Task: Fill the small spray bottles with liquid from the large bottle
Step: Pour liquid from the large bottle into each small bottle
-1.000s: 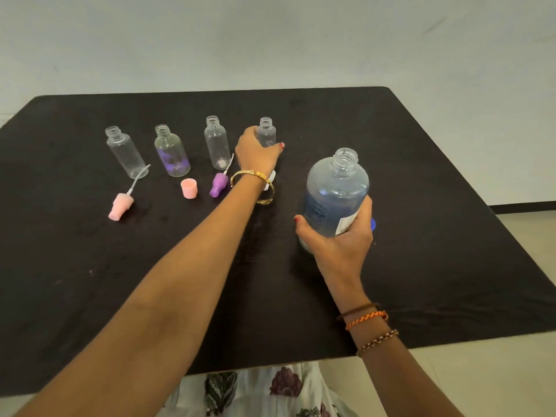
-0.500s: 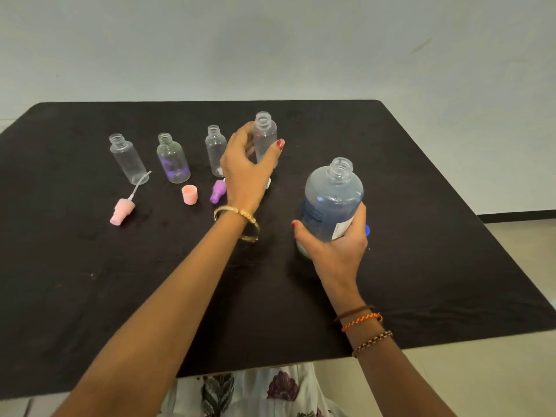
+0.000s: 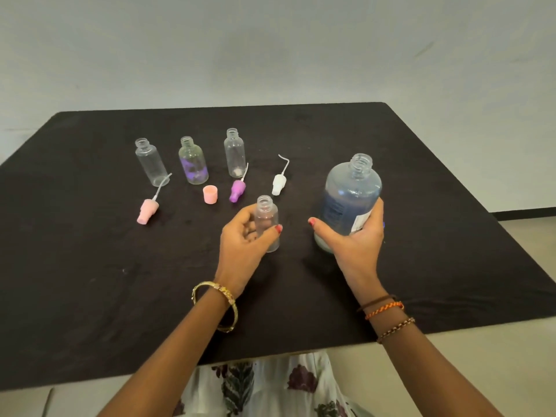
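Observation:
My left hand (image 3: 244,248) grips a small clear spray bottle (image 3: 266,217), uncapped and upright, near the middle of the black table (image 3: 90,281). My right hand (image 3: 352,239) holds the large open bottle (image 3: 350,194) of bluish liquid by its lower body, just right of the small one. Three more small clear bottles stand in a back row: left (image 3: 149,162), middle with purple traces (image 3: 192,161), right (image 3: 234,153). All are uncapped.
Loose spray heads lie in front of the row: pink (image 3: 147,209), purple (image 3: 237,189), white (image 3: 279,182). A pink cap (image 3: 210,194) stands between them. The table's near edge runs just above my lap, and a pale wall rises behind.
My left hand lifted the rightmost small bottle out of the row and brought it toward me, beside the large bottle. The white spray head is now uncovered. My right hand kept its grip.

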